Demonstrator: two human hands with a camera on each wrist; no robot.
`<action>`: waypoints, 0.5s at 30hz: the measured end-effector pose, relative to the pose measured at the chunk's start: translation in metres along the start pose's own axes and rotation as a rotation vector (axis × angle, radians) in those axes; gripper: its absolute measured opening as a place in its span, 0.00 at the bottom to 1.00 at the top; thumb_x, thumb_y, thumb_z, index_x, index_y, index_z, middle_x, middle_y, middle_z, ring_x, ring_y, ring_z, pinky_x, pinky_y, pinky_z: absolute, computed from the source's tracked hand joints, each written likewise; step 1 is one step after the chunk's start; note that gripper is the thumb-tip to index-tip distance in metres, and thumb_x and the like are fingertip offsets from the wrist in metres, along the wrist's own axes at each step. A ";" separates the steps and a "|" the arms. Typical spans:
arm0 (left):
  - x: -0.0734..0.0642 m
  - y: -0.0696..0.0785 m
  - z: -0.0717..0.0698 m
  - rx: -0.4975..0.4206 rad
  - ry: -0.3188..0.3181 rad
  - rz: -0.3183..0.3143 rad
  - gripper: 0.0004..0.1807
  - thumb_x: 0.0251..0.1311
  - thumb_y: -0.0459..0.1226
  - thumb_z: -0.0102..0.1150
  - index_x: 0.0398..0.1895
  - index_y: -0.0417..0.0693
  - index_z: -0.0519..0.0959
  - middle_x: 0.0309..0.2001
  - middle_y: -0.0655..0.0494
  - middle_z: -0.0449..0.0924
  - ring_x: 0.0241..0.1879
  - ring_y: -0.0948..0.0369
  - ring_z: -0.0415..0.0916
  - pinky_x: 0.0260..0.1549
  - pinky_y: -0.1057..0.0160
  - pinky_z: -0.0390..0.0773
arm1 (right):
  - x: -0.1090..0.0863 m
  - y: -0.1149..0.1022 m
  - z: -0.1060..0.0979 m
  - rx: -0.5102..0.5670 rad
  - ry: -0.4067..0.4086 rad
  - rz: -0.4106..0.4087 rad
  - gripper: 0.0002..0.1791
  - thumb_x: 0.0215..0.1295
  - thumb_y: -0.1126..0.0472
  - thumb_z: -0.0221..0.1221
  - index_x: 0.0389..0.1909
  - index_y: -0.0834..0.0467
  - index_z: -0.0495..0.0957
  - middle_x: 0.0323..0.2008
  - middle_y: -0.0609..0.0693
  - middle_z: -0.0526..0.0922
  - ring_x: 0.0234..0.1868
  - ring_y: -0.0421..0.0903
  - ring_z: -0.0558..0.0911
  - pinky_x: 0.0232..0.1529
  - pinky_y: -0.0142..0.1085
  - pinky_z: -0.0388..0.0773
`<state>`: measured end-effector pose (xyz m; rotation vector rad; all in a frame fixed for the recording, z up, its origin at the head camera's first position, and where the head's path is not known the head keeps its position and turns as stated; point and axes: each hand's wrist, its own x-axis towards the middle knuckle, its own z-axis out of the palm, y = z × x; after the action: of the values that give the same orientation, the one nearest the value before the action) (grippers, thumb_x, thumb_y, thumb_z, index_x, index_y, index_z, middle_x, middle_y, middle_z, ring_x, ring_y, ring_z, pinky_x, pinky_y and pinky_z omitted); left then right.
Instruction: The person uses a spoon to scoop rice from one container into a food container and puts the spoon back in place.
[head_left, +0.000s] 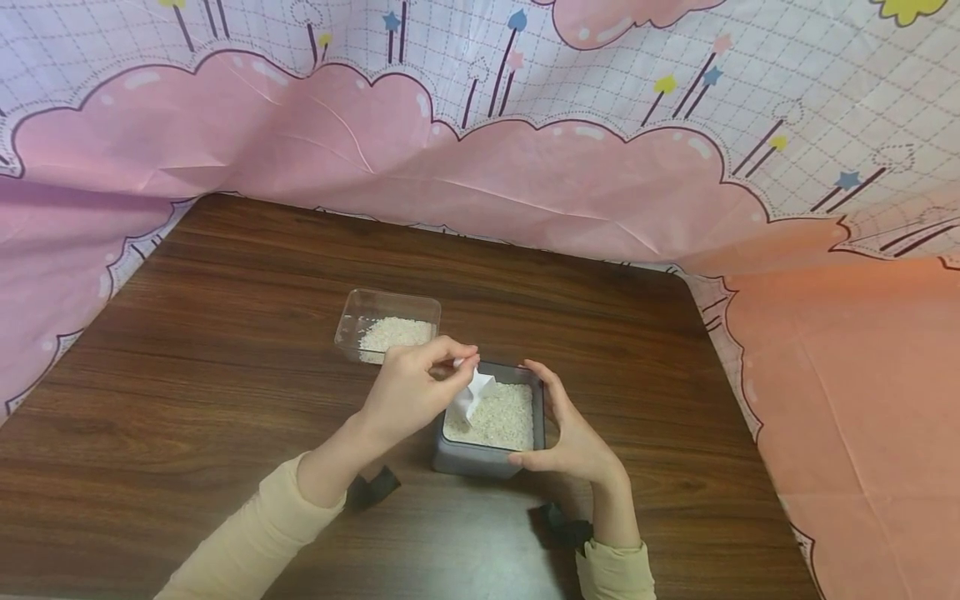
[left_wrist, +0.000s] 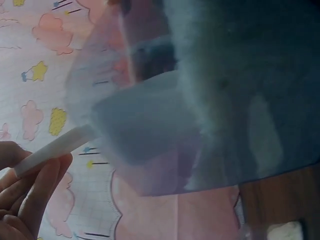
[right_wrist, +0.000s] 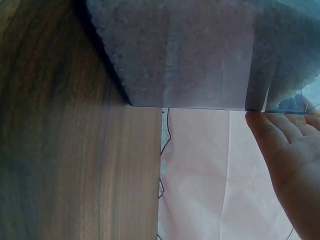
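Observation:
A white scoop [head_left: 474, 395] dips into a translucent grey container [head_left: 476, 461] of white rice [head_left: 504, 421]. My left hand [head_left: 408, 387] pinches the scoop's handle between thumb and fingers above the container's left side. Seen in the left wrist view, the scoop blade [left_wrist: 145, 120] shows through the bluish wall, apart from the rice heaped to its right. My right hand [head_left: 577, 437] grips the container's right side, thumb at the near corner and fingers at the far one. In the right wrist view its fingers [right_wrist: 270, 127] touch the wall.
Behind the left hand, a shallow clear plastic box [head_left: 347, 327] holds a smaller heap of rice. Both stand on a dark wooden table [head_left: 225, 350]. A patterned pink cloth [head_left: 525, 179] hangs around the table's far and side edges. Dark straps lie near both wrists.

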<state>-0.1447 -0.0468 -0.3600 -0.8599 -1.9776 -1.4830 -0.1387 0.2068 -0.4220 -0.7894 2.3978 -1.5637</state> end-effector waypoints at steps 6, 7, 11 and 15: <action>-0.007 -0.005 0.005 -0.055 0.039 -0.053 0.06 0.48 0.17 0.64 0.28 0.30 0.81 0.31 0.38 0.86 0.26 0.53 0.85 0.23 0.75 0.84 | -0.001 -0.001 0.001 0.001 0.002 0.002 0.61 0.43 0.63 0.76 0.75 0.51 0.47 0.73 0.53 0.55 0.73 0.55 0.54 0.70 0.65 0.53; -0.009 -0.006 0.006 -0.061 0.049 -0.069 0.06 0.48 0.16 0.64 0.28 0.30 0.81 0.32 0.38 0.85 0.26 0.52 0.86 0.23 0.74 0.84 | -0.001 -0.001 0.001 -0.001 0.001 0.004 0.61 0.43 0.63 0.76 0.75 0.52 0.47 0.73 0.53 0.55 0.73 0.55 0.54 0.70 0.65 0.53; -0.015 -0.011 0.007 -0.067 0.094 -0.146 0.05 0.49 0.17 0.65 0.29 0.28 0.81 0.32 0.37 0.85 0.30 0.50 0.86 0.28 0.72 0.86 | -0.001 -0.001 0.000 -0.006 0.000 0.003 0.62 0.43 0.63 0.77 0.75 0.53 0.46 0.73 0.53 0.55 0.73 0.56 0.54 0.70 0.66 0.53; -0.018 -0.014 0.006 -0.081 0.137 -0.269 0.03 0.52 0.21 0.66 0.31 0.28 0.82 0.32 0.38 0.86 0.34 0.48 0.86 0.35 0.68 0.86 | -0.001 -0.001 0.000 -0.007 0.001 0.010 0.62 0.43 0.63 0.77 0.75 0.50 0.47 0.73 0.52 0.54 0.73 0.54 0.54 0.71 0.63 0.53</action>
<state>-0.1435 -0.0473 -0.3841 -0.5221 -2.0015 -1.7333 -0.1375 0.2072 -0.4215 -0.7768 2.4056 -1.5528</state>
